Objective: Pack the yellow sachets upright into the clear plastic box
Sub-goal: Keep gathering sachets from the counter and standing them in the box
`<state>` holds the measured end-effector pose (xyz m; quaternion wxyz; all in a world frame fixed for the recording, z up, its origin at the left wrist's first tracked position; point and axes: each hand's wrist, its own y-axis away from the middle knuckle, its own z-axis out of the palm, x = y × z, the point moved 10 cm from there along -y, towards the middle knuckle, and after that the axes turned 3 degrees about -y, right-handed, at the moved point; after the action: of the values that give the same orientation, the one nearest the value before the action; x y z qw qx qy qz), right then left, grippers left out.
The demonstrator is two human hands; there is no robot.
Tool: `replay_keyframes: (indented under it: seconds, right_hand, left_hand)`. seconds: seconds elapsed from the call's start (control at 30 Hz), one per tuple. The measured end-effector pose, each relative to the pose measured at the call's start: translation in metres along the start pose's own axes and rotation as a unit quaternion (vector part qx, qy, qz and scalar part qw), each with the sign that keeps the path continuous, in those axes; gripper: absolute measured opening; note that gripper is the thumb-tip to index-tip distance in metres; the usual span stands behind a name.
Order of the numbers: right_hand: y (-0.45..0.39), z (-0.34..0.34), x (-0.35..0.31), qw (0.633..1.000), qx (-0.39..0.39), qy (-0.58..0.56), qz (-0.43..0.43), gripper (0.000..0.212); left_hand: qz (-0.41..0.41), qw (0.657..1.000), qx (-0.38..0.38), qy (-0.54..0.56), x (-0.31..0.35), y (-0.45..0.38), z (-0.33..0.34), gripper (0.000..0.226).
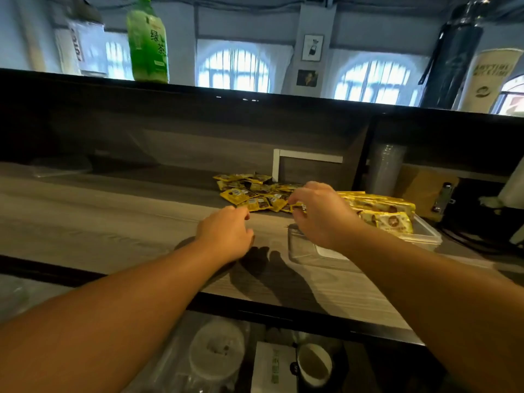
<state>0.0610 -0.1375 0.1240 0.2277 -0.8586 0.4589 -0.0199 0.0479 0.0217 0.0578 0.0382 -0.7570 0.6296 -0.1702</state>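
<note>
right hand (320,214) pinches sachet (297,207) | left hand (226,232) curled, empty | box (422,236) part-filled

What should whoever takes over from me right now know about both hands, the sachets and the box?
Left hand: fingers curled, holding nothing visible, near the loose pile's edge.
Right hand: pinch grip on one yellow sachet at the pile's near edge.
Loose pile: lies flat on the wooden counter.
Clear plastic box: right of the pile, a row of sachets standing in it.
Left: pack the pile upright.
</note>
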Motion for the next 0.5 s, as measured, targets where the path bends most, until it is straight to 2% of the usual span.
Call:
replay_keyframes:
  seconds: [0.23, 0.5]
  right_hand:
    - [-0.037, 0.091, -0.031, 0.993, -0.111, -0.029, 0.034, 0.047]
    - [-0.106, 0.147, -0.048, 0.989, -0.139, 0.033, 0.026, 0.043]
  left_hand:
    - [-0.014, 1.000, 0.016, -0.016, -0.065, -0.002, 0.001, 0.045]
    - [-0.081, 0.980, 0.073, 0.167, -0.101, -0.012, 0.003, 0.049]
